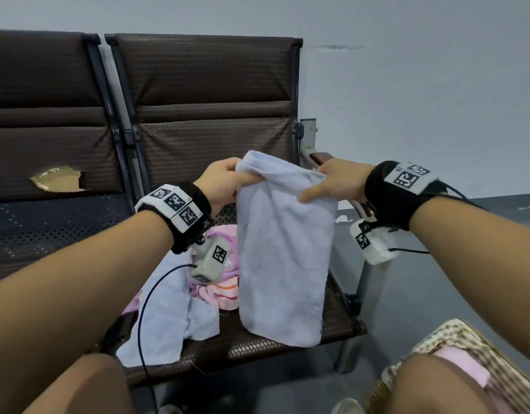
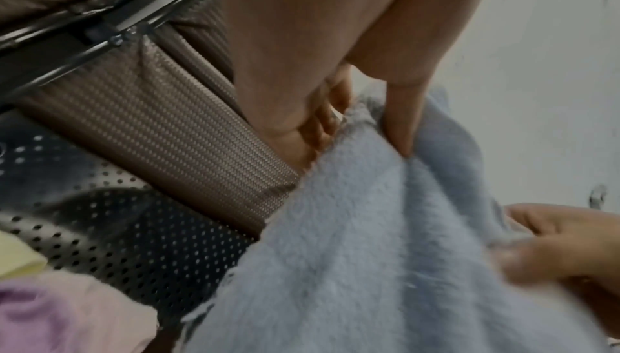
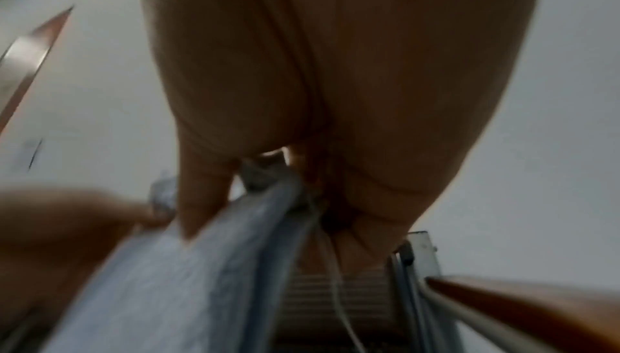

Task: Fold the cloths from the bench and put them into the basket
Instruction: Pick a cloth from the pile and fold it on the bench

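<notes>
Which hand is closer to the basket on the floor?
Right. The right hand grips the light blue cloth's top corner on the basket's side; the left hand holds the opposite corner, farther across the bench.

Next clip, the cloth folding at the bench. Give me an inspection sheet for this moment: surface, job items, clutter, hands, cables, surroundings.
Surface: brown woven bench seat; the neighbouring seat's padding is torn.
Job's things: light blue towel held up, its lower end on the seat; another pale blue cloth and a pink cloth lie unfolded behind it; basket at lower right, something pink inside.
Clutter: nothing seen.
Hands: left hand and right hand each grip a top corner of the towel.
Cables: black cable hangs from the left wrist camera.
Surroundings: pale wall, grey floor.
</notes>
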Available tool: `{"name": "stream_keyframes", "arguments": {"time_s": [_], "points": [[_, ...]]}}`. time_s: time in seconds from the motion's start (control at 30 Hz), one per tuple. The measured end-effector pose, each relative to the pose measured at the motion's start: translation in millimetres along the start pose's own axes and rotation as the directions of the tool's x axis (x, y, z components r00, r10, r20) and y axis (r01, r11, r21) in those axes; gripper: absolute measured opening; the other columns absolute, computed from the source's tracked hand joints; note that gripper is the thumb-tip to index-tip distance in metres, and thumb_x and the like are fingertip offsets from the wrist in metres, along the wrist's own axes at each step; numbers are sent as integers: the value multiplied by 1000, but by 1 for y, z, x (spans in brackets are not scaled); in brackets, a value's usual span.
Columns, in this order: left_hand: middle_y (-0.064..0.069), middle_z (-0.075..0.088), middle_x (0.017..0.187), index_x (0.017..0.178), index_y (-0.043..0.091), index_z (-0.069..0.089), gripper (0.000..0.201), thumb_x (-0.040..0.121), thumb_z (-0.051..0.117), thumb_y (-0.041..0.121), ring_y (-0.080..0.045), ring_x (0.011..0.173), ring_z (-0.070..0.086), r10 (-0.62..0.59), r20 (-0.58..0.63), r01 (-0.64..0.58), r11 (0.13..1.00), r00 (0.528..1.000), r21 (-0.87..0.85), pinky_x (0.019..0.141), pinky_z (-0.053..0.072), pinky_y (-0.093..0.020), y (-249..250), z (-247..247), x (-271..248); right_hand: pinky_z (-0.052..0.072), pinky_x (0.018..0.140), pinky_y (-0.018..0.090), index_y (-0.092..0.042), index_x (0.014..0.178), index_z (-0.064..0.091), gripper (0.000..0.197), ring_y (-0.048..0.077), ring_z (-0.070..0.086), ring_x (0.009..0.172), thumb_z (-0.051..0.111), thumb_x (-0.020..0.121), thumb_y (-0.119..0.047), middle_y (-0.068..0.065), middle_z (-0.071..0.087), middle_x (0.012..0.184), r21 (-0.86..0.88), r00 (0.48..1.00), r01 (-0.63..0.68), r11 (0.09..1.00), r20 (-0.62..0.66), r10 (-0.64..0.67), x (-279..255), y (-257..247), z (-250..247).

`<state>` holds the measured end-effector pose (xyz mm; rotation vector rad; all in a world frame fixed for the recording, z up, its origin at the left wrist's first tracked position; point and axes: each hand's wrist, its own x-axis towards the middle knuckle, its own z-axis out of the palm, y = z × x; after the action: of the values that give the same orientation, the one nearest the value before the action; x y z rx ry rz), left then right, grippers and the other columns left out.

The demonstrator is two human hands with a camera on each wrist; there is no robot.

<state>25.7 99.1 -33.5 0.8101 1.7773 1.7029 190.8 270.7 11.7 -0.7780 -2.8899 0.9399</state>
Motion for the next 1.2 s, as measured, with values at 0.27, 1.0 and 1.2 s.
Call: {"name": "stream_keyframes", "arguments": {"time_s": [0.27, 1.0, 1.2], "points": [[-5, 67, 85, 85, 15, 62, 21, 76, 81, 10, -18, 78, 65, 190, -241, -185, 982, 952, 42, 65, 54, -29, 24, -3, 33, 33, 64, 32, -1, 74, 59, 24, 17, 40, 69, 55, 87, -21, 9, 45, 71, 308, 860, 161, 938, -510, 20, 34, 20, 0], [-16, 70, 118, 124, 6, 62, 30, 96, 59, 16, -27, 88, 67, -594, 218, 478, 775, 774, 414, 76, 58, -36, -155, -7, -48, 58, 69, 32, -5, 106, 66, 19, 20, 71, 80, 53, 92, -5, 6, 75, 87, 426, 836, -464, 776, 501, 224, 7, 125, 153], [-16, 70, 115, 117, 5, 67, 32, 98, 54, 28, -32, 103, 68, -359, -97, 369, 860, 928, 353, 94, 55, -49, -188, -5, -5, 60, 63, 31, -4, 87, 67, 11, 20, 69, 77, 57, 90, -1, 10, 71, 87, 632, 937, -294, 717, 41, 348, 51, 125, 173]]}}
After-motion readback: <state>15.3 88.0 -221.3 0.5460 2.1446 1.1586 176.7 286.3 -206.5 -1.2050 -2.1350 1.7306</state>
